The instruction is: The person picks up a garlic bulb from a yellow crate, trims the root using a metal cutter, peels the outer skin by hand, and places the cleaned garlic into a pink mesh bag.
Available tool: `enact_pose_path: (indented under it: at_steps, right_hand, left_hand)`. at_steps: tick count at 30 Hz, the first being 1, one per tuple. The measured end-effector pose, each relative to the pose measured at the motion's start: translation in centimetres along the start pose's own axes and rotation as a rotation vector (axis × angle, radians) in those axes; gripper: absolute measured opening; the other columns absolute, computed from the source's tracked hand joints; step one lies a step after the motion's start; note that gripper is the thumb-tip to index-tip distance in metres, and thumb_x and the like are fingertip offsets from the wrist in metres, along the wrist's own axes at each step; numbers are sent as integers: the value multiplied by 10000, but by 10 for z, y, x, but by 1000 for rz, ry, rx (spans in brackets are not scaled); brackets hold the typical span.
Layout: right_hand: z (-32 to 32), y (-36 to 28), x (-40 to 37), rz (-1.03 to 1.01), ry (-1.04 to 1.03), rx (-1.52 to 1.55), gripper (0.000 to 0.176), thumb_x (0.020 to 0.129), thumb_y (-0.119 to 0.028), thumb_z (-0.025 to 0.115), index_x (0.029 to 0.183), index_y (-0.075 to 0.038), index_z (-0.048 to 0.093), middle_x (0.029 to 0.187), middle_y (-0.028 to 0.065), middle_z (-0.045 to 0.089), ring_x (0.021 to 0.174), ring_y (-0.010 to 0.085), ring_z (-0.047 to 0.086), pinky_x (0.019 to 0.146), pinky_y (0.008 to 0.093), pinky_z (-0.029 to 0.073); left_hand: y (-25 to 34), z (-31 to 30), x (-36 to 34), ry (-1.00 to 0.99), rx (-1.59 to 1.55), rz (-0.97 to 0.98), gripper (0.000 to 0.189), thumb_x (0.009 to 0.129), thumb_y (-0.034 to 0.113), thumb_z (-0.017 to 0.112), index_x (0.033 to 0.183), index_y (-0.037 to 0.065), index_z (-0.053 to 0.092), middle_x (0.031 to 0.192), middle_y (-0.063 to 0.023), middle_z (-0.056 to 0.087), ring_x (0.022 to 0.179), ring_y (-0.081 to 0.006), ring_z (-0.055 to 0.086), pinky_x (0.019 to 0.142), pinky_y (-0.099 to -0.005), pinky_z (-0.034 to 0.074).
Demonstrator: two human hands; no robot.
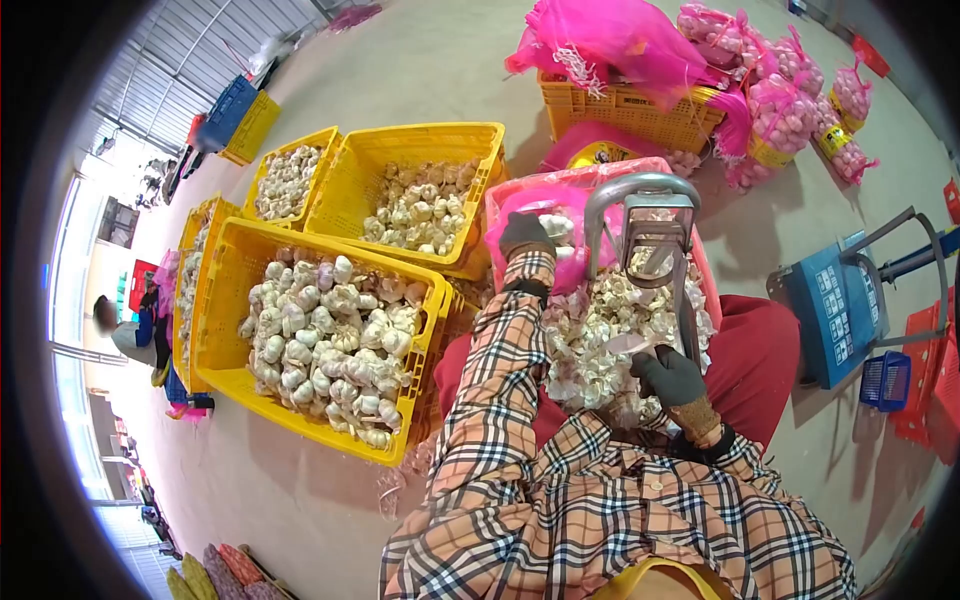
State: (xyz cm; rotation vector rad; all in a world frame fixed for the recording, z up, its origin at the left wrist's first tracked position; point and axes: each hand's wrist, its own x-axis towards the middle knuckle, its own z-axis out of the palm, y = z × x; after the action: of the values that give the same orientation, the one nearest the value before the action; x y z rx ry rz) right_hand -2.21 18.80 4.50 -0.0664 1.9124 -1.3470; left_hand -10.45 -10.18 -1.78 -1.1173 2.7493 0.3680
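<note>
My left hand [525, 232], in a dark glove, is at the left side of a pink mesh bag [570, 268] with a few white garlic bulbs [557, 230] in it. Its fingers look curled, and whatever they grip is hidden. My right hand [672, 380], gloved too, is closed low over a heap of loose garlic skins [620, 315]. A pale flat piece [626, 344] sticks out by its fingertips; I cannot make out its kind. Both hands are over a pink crate [705, 265] between my knees. A grey metal frame [655, 190] arches over this crate.
Yellow crates of garlic [320, 415] stand at my left. Behind the pink crate is an orange-yellow crate [640, 112] draped with pink mesh, beside filled mesh bags [785, 115]. A blue panelled device [835, 310] and a blue basket [885, 382] are at right. A person [135, 340] is far left.
</note>
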Motion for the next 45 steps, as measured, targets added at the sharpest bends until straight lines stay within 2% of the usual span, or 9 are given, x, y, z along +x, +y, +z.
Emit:
enact_pose_path:
  at_steps: [7, 10, 14, 15, 20, 22, 27, 29, 45]
  right_hand:
    - [8, 11, 8, 14, -61, -223, 294, 836, -329, 563, 876, -41, 607, 739, 111, 624, 618, 239, 591, 595, 343, 445]
    - [6, 33, 9, -690, -87, -857, 233, 819, -294, 582, 884, -73, 612, 757, 130, 574, 688, 317, 571, 567, 401, 439]
    - [18, 31, 4, -1010, -165, -985, 180, 820, -251, 599, 841, -72, 607, 727, 149, 560, 640, 315, 570, 536, 399, 433]
    - [22, 28, -1, -846, -165, -918, 177, 816, -244, 606, 815, -67, 599, 696, 146, 553, 614, 315, 566, 528, 399, 429]
    - [30, 12, -9, -638, -160, -853, 209, 805, -239, 625, 732, -52, 568, 641, 153, 545, 583, 328, 558, 517, 398, 418]
    - [32, 14, -9, -620, -166, -856, 215, 805, -239, 626, 727, -47, 567, 638, 158, 541, 586, 330, 557, 520, 397, 419]
    - [31, 17, -7, -705, -222, -846, 233, 806, -237, 626, 717, -31, 560, 634, 168, 535, 595, 338, 554, 530, 396, 422]
    - [36, 10, -13, -635, -189, -790, 249, 808, -235, 624, 704, -22, 546, 632, 169, 529, 591, 344, 548, 531, 400, 420]
    - [34, 9, -14, -591, -262, -862, 211, 821, -208, 586, 744, -14, 555, 685, 168, 525, 645, 339, 544, 577, 400, 423]
  left_hand:
    - [-27, -3, 9, 31, -142, 120, 504, 795, 336, 566, 1224, 84, 487, 1175, -194, 530, 1046, -333, 545, 857, -431, 454]
    - [-74, -46, 18, 156, -465, 467, 580, 789, 425, 559, 1239, 69, 475, 1130, -171, 569, 1048, -323, 540, 894, -397, 429]
    - [-53, 5, 24, 352, -257, -61, 556, 763, 483, 600, 1097, 39, 569, 1075, -174, 597, 1014, -342, 557, 885, -403, 435]
    - [-63, 13, 45, -76, -280, -13, 512, 759, 480, 602, 1058, 65, 594, 1046, -160, 614, 997, -332, 572, 864, -417, 446]
    - [-57, -16, 29, 112, -386, 15, 390, 790, 401, 569, 1053, 117, 610, 1045, -121, 622, 992, -305, 581, 848, -413, 454]
    - [-75, -27, 16, 166, -265, 319, 391, 807, 370, 549, 1093, 108, 594, 1050, -140, 616, 998, -307, 575, 853, -406, 451]
    - [-181, -71, 1, 211, -194, 210, 311, 811, 308, 550, 998, 76, 641, 1068, -144, 613, 1015, -297, 574, 863, -385, 457]
    - [-205, -120, -18, -137, 335, -187, 326, 814, 324, 543, 1041, 112, 641, 1092, -123, 608, 1017, -274, 579, 855, -388, 476]
    - [-314, -95, -71, -365, 316, -144, 606, 679, 452, 615, 1221, 189, 547, 1310, -168, 425, 1158, -309, 460, 981, -374, 375]
